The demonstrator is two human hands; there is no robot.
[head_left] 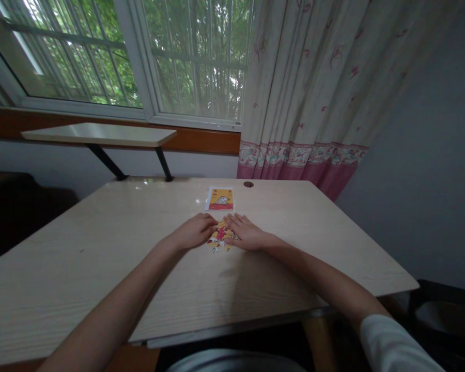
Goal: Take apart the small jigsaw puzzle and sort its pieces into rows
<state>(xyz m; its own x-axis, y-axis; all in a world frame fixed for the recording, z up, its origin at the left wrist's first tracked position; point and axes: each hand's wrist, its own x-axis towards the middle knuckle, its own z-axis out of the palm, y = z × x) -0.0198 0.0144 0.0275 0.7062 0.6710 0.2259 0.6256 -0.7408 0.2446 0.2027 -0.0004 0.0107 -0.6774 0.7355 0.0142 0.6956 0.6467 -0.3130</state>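
A small heap of loose jigsaw puzzle pieces (220, 234), yellow, red and white, lies on the wooden desk between my two hands. My left hand (196, 230) rests at the heap's left side with its fingers bent together at the edge; whether a piece is under them is hidden. Flat over the right part of the heap lies my right hand (246, 232), its fingers stretched and its thumb apart. Just beyond the heap is a rectangular picture card (220, 199) in yellow and red with a white animal on it.
The pale desk (101, 243) spreads to both sides. A raised shelf (101, 133) on black brackets stands at its back left. Near the back edge is a round cable hole (248, 184). Behind hang a curtain (302, 103) and a barred window (194, 57).
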